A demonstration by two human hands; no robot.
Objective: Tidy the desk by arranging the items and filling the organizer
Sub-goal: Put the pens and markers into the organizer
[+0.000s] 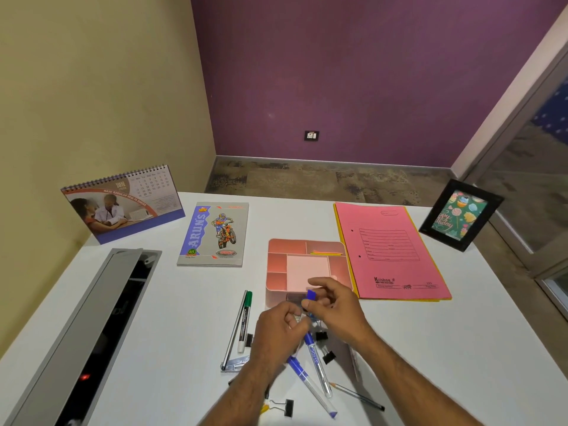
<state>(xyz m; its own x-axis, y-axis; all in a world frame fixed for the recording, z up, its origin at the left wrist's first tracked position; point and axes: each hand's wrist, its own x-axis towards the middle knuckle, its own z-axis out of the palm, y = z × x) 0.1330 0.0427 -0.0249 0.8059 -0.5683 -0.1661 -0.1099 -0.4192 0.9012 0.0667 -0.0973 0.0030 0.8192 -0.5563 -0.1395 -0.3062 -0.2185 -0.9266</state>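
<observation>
A pink desk organizer (278, 262) with several compartments stands in the middle of the white desk (445, 348); a yellow strip lies in its back slot. Just in front of it my right hand (338, 309) pinches a small blue clip (310, 298) between its fingertips. My left hand (278, 330) is curled beside it on a small pale item that I cannot make out. Below the hands lie two blue pens (319, 364), a pencil (358, 395) and several black binder clips (328, 356). A green marker (245, 321) lies to the left.
A notebook (213, 235) and a desk calendar (123, 204) sit at the back left, a pink file folder (390, 253) and a photo frame (459, 215) at the back right. An open grey cable tray (80, 339) runs along the left. A metal ruler (235, 332) lies by the marker.
</observation>
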